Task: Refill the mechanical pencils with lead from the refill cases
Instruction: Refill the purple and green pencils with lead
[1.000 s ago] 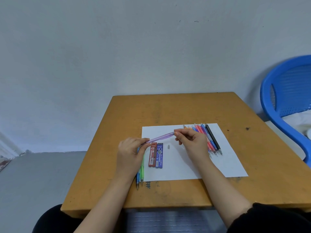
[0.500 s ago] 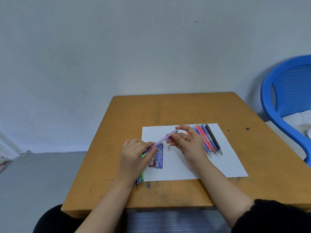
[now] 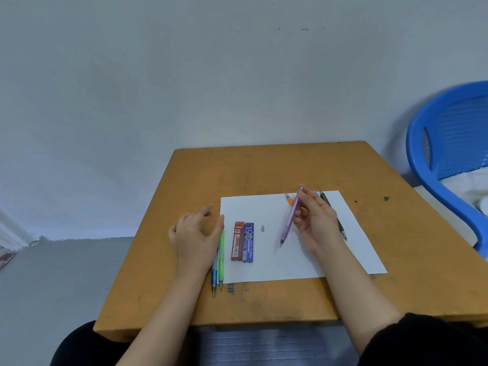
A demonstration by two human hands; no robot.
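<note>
**While one pencil is in hand, most of the refilling looks undone**

Although the right hand (image 3: 319, 220) pinches the purple pencil (image 3: 290, 220) between thumb and fingers, tip slanting down over the paper (image 3: 343, 247), nothing shows lead going in. The red case (image 3: 237, 241) and the blue case (image 3: 248, 243) lie flat on the sheet, touching side by side, and both look closed. A small grey piece (image 3: 262, 228) lies just right of them (possibly the pencil's end cap, though it is too small to tell).

The left hand (image 3: 196, 233) is spread and holds nothing. It hovers at the sheet's left edge over the green pencil (image 3: 221, 257) and the blue pencil (image 3: 214, 276), near the cases. More pencils, an orange one (image 3: 289, 199) and a black one (image 3: 332, 215) among them, lie in a row behind the right hand, on the sheet that covers part of the counter (image 3: 264, 167).

My reading is that the task is at an early or middle stage. Whether any pencil is already filled cannot be seen, and a case has yet to be opened.
</note>
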